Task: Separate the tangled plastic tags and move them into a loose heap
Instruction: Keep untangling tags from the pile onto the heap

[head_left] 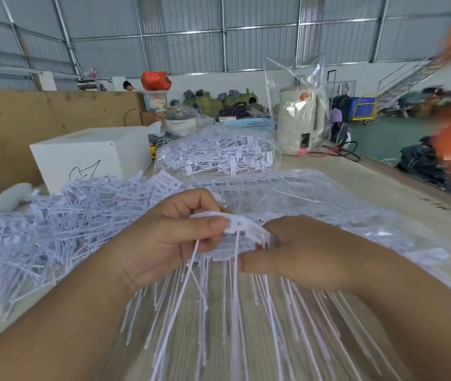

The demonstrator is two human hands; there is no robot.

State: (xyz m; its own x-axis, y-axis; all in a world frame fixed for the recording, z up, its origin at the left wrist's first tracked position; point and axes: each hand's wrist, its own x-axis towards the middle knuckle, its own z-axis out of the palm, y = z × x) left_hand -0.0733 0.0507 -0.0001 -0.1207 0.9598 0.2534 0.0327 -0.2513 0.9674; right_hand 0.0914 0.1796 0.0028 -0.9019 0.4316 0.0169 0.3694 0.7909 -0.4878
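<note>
A joined strip of white plastic tags [242, 229] is held between both hands above the table, its long thin tails [235, 320] hanging toward me. My left hand [164, 237] pinches the strip's left end between thumb and curled fingers. My right hand [301, 251] grips the right end, fingers curled over the tag heads. A loose heap of separated white tags [40, 229] lies on the table to the left of my hands.
A clear bag packed with tags [216, 152] lies further back, and clear plastic film [342, 215] spreads under and right of my hands. A white box [89, 155], a bagged cream kettle [298, 119] and a blue basket [249, 123] stand behind. The table edge [411, 182] runs along the right.
</note>
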